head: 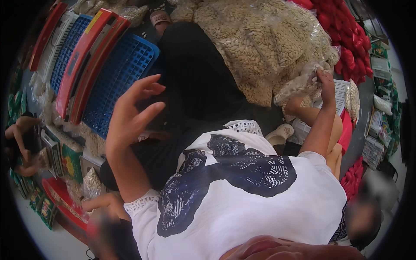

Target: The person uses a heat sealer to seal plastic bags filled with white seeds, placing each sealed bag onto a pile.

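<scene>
My right hand (326, 81) grips the gathered top of a clear plastic bag (299, 85) with pale flat seeds in it, probably pumpkin seeds. That bag hangs at the right edge of a large heap of similar seed-filled bags (253, 42) beyond my legs. My left hand (128, 113) is raised with its fingers apart and holds nothing. It is nearest to a blue plastic lattice crate (120, 78), without plainly touching it.
Left stand red housings (84, 61) and a white crate (52, 52). Red packets (344, 35) lie at upper right. A cream clog (280, 134) is near a co-worker's bent leg (328, 130). Other people sit lower left, beside a red tray (63, 198) of seeds.
</scene>
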`<move>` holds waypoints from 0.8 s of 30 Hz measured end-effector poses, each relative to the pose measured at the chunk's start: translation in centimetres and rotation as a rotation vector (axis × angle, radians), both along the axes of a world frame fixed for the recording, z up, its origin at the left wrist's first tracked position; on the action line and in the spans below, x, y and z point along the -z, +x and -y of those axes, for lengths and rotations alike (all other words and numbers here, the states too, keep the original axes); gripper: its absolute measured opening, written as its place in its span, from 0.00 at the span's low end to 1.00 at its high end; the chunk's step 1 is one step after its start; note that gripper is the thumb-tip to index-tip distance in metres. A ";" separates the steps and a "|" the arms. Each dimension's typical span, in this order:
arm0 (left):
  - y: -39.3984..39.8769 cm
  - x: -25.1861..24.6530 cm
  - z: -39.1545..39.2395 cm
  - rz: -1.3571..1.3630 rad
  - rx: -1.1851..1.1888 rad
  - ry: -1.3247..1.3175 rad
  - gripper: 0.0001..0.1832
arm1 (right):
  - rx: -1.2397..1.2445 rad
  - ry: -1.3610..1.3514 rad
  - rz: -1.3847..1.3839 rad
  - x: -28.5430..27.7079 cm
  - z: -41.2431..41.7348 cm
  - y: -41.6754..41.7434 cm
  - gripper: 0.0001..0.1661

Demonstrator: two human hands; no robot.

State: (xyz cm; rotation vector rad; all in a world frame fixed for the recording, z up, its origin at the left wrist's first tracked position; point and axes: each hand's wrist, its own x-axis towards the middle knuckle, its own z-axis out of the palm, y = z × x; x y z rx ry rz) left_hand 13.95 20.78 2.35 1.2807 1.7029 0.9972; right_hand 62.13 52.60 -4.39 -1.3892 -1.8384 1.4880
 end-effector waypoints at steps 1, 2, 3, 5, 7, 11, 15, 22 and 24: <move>-1.9 0.6 3.1 0.064 -0.116 -0.019 0.27 | -0.017 0.021 0.203 3.3 -1.3 -0.4 0.25; -3.6 0.9 6.6 0.116 -0.248 -0.014 0.25 | -0.053 0.032 0.400 6.6 -2.6 -1.1 0.27; -5.0 1.2 9.7 0.166 -0.371 0.006 0.24 | -0.145 0.225 0.533 12.5 -5.5 1.7 0.29; -6.3 1.1 15.9 0.047 -0.601 -0.037 0.23 | -0.235 0.317 0.904 18.7 -6.5 0.7 0.31; -6.7 0.7 20.1 0.055 -0.803 -0.099 0.21 | -0.278 0.323 1.084 24.2 -4.8 1.9 0.27; -7.6 7.7 28.6 0.221 -1.195 0.066 0.18 | 0.059 0.005 1.039 28.1 -3.4 3.2 0.23; -4.6 17.2 38.2 0.237 -1.478 -0.327 0.29 | 0.182 0.206 1.120 22.0 -1.9 -3.5 0.22; 0.1 30.3 35.3 -0.102 -1.298 -1.147 0.54 | 0.256 0.357 1.145 15.9 -7.1 -2.9 0.21; 1.3 32.3 35.7 -0.052 -1.281 -1.080 0.41 | 0.243 0.425 1.214 13.6 -9.2 -2.4 0.21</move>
